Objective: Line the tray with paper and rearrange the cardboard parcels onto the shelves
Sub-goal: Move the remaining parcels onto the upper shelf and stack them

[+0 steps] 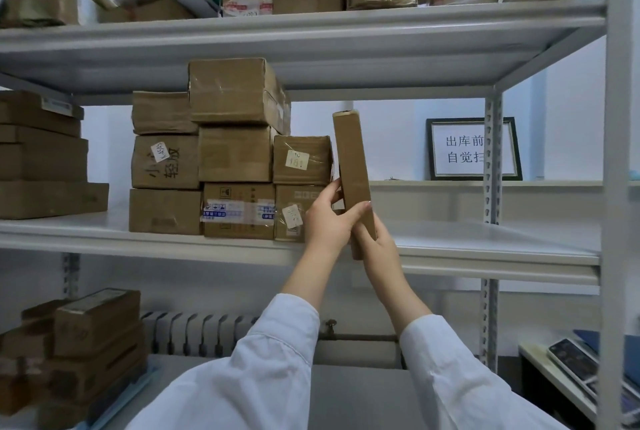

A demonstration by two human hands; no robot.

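the person is at the shelving step. both hands hold a long narrow parcel (350, 159) upright, just beside the stack of parcels (235, 152) on the middle shelf (485, 239). its lower end hangs before the shelf's front edge, not yet set down. the left hand (325, 222) has its fingers (334, 187) curled round the parcel's middle, and the right hand (379, 246) clamps the lower end. next, i'd judge, it wants lifting onto the bare shelf right of the stack and steadying so it doesn't topple.
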